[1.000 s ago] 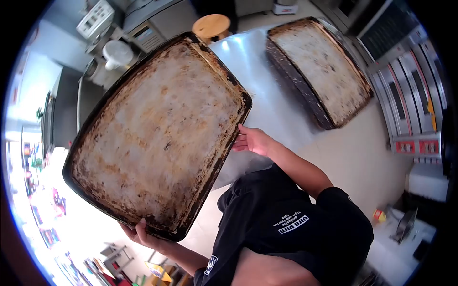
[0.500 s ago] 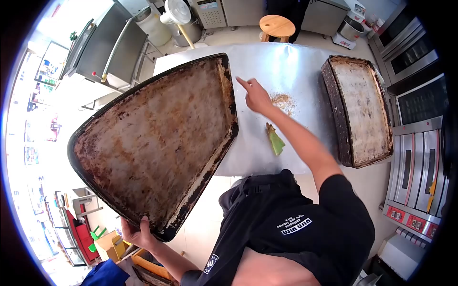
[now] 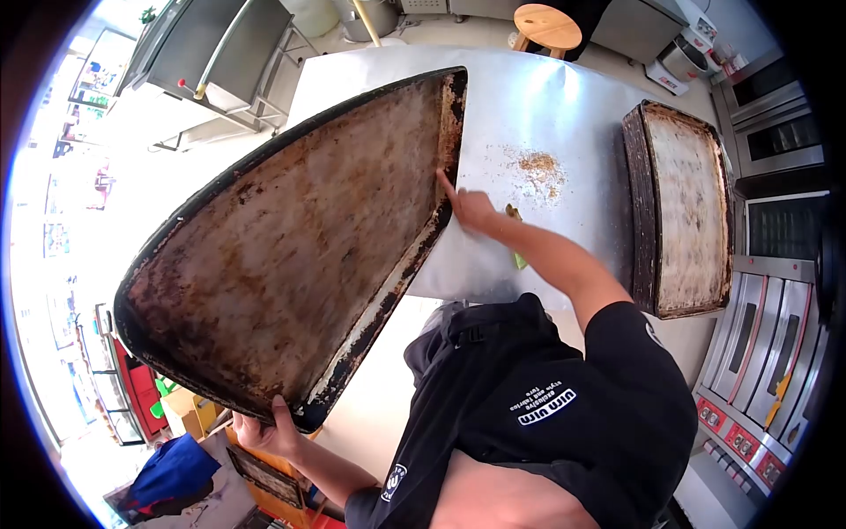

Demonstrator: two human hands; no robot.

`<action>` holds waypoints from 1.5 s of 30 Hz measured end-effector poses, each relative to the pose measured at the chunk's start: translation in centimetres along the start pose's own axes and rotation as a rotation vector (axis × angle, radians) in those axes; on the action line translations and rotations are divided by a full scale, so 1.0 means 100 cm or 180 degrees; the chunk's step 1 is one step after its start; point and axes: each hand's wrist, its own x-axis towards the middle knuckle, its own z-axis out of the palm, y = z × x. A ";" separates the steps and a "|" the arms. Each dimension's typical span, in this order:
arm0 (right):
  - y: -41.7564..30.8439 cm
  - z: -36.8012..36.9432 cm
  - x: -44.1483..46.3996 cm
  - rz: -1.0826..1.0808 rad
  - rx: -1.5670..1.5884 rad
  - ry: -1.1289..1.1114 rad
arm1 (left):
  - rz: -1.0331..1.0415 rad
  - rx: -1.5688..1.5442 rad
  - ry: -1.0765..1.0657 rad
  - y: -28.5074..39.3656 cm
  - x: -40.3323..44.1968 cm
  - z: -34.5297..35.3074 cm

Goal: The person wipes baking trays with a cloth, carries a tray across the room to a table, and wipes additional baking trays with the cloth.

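Observation:
A large, stained baking tray (image 3: pixel 300 238) with a dark rim is held tilted, its inside facing me, partly over the left of the metal table (image 3: pixel 493 106). My left hand (image 3: pixel 269 430) grips its near lower rim, thumb inside and the fingers behind. With the index finger stretched out and the others curled, my right hand (image 3: pixel 473 210) is at the tray's right rim and holds nothing; the fingertip appears to touch it. Partly hidden under my right forearm lies a small green thing (image 3: pixel 518 261) with a brownish end.
Brown crumbs (image 3: pixel 542 170) lie scattered on the table. A stack of similar trays (image 3: pixel 687 212) stands at its right end. Beyond the far edge are a wooden stool (image 3: pixel 546 26) and a partly visible person. Ovens (image 3: pixel 762 344) line the right side.
My right hand has come down to the tray's right rim from just beside it. The tray has swung slightly and shows more slanted. My forearm now covers more of the green thing.

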 end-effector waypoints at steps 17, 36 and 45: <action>0.028 -0.022 -0.042 0.0822 0.1556 0.1081 | -0.0071 0.0327 0.0323 0.021 0.000 0.014; -0.048 0.026 -0.023 0.0570 0.0587 -0.0095 | -0.0396 0.0267 0.0520 0.038 0.010 0.025; 0.010 -0.013 -0.063 0.1241 0.1624 0.1721 | -0.0368 0.0290 0.0429 0.029 0.005 0.019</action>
